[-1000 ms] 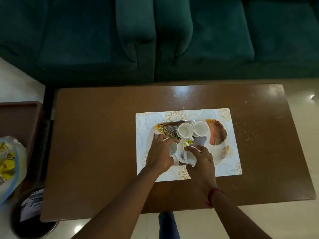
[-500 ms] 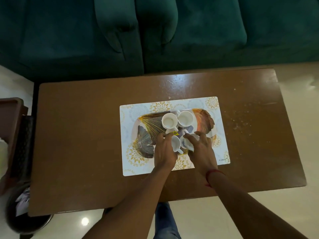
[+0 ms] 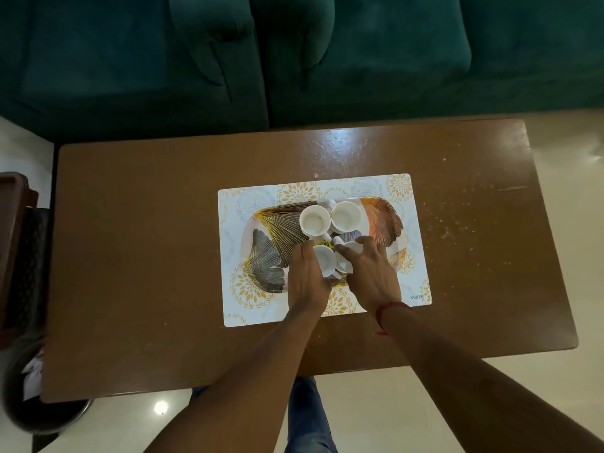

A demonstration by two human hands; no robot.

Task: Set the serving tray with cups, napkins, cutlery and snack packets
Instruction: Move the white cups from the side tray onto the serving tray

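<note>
A leaf-patterned serving tray lies on a floral placemat in the middle of the brown table. Two white cups stand upright side by side at the tray's back. In front of them my left hand grips a third white cup from its left side. My right hand grips a fourth white cup right beside it, mostly hidden under the fingers. A yellow tag shows between the cups.
A dark green sofa runs along the table's far edge. A dark bin with papers stands on the floor at the lower left, beside a brown side table. My leg is below the table's near edge.
The camera view shifted, so the tray sits a little more central. Both hands stay on the two front cups with barely any movement.
</note>
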